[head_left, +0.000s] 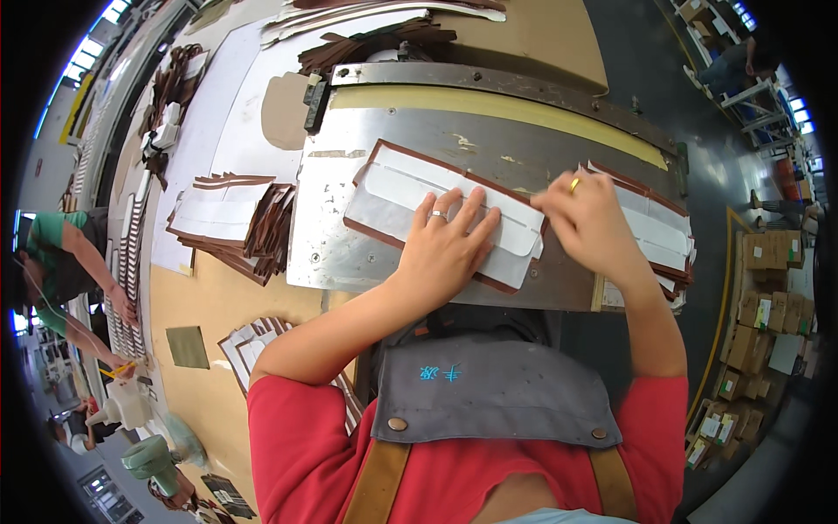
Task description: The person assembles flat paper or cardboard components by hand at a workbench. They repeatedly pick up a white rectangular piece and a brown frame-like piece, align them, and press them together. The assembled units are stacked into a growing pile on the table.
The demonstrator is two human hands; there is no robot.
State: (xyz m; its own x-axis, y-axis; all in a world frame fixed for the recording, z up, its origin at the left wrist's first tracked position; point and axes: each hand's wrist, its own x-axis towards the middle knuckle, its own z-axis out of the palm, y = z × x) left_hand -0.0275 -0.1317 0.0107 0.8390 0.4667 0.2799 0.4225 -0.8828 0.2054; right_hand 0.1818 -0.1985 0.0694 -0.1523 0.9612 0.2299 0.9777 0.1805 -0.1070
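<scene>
On the metal plate of a bench machine (336,253) lies a flat panel (388,196), white on top with brown leather-like edges. My left hand (445,244) rests flat on it with fingers spread, pressing near its middle. At the panel's right corner, my right hand (585,218) is closed, thumb and fingertips pinching the brown edge; the fingers' undersides are hidden. Beside that hand, at the plate's right end, sits a stack of similar panels (650,223).
Left of the plate stands another stack of brown-edged panels (223,210). More pieces (253,341) lie under my left arm. A raised metal bar (489,83) runs along the plate's far side. Another person (65,253) works at the far left. Cardboard boxes (768,253) stand at right.
</scene>
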